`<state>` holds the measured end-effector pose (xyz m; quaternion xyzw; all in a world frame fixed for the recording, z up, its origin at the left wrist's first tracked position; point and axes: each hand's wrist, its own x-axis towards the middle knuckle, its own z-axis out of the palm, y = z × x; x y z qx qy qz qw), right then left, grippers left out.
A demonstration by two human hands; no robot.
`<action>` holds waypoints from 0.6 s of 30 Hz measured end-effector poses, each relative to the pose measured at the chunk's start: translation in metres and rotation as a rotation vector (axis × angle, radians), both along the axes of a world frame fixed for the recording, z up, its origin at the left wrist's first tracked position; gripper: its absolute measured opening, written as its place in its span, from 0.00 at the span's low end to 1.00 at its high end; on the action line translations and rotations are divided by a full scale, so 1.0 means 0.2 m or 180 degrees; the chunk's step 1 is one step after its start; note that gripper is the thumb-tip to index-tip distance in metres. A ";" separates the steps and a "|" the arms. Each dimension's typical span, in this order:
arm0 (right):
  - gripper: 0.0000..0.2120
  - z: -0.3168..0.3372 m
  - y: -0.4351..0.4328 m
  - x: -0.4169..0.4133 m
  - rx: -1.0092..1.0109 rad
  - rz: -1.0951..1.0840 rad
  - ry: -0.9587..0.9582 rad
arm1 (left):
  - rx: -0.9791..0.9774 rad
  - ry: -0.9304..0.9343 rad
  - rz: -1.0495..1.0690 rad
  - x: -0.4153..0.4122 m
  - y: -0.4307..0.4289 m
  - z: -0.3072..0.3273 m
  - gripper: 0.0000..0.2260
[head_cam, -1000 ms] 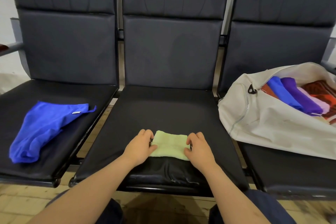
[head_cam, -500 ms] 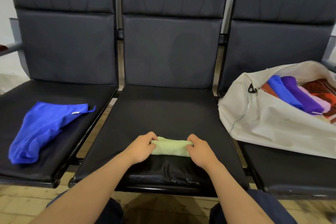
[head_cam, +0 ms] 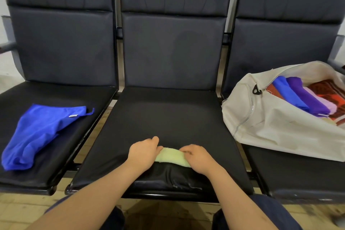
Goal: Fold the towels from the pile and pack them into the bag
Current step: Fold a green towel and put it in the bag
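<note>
A small pale green towel [head_cam: 171, 157] lies folded into a narrow strip near the front edge of the middle seat [head_cam: 168, 117]. My left hand [head_cam: 142, 152] grips its left end and my right hand [head_cam: 197, 157] grips its right end, covering both ends. A loose blue towel [head_cam: 39, 132] lies crumpled on the left seat. The cream zip bag [head_cam: 280, 129] rests open on the right seat, with several folded towels [head_cam: 306, 99] in blue, purple, pink and red inside.
Three black padded seats stand in a row with tall backrests. Narrow gaps between seats show a tiled floor below. A metal armrest [head_cam: 7, 45] juts out at the far left. The middle seat's front edge has torn upholstery [head_cam: 179, 185].
The green towel went from a flat rectangle to a narrower strip as both hands folded it toward me. My hands moved closer together. The blue towel and bag stayed put.
</note>
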<state>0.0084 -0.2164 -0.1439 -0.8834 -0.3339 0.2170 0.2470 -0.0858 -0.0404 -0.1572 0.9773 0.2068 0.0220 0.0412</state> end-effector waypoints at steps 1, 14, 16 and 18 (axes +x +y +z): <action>0.15 -0.01 0.01 -0.01 -0.0007 -0.0057 0.0019 | 0.0052 0.0021 -0.0062 0.00 -0.01 0.00 0.13; 0.10 0.08 0.01 -0.02 0.0054 -0.0600 0.1178 | -0.2567 -0.0167 0.1186 0.11 -0.10 0.07 0.16; 0.11 0.08 -0.01 -0.01 0.0254 -0.0690 0.1147 | -0.3717 -0.0390 0.1634 0.16 -0.13 0.08 0.18; 0.14 0.10 -0.03 -0.01 0.0555 -0.0915 0.1268 | -0.4738 -0.0692 0.1922 0.20 -0.17 0.12 0.19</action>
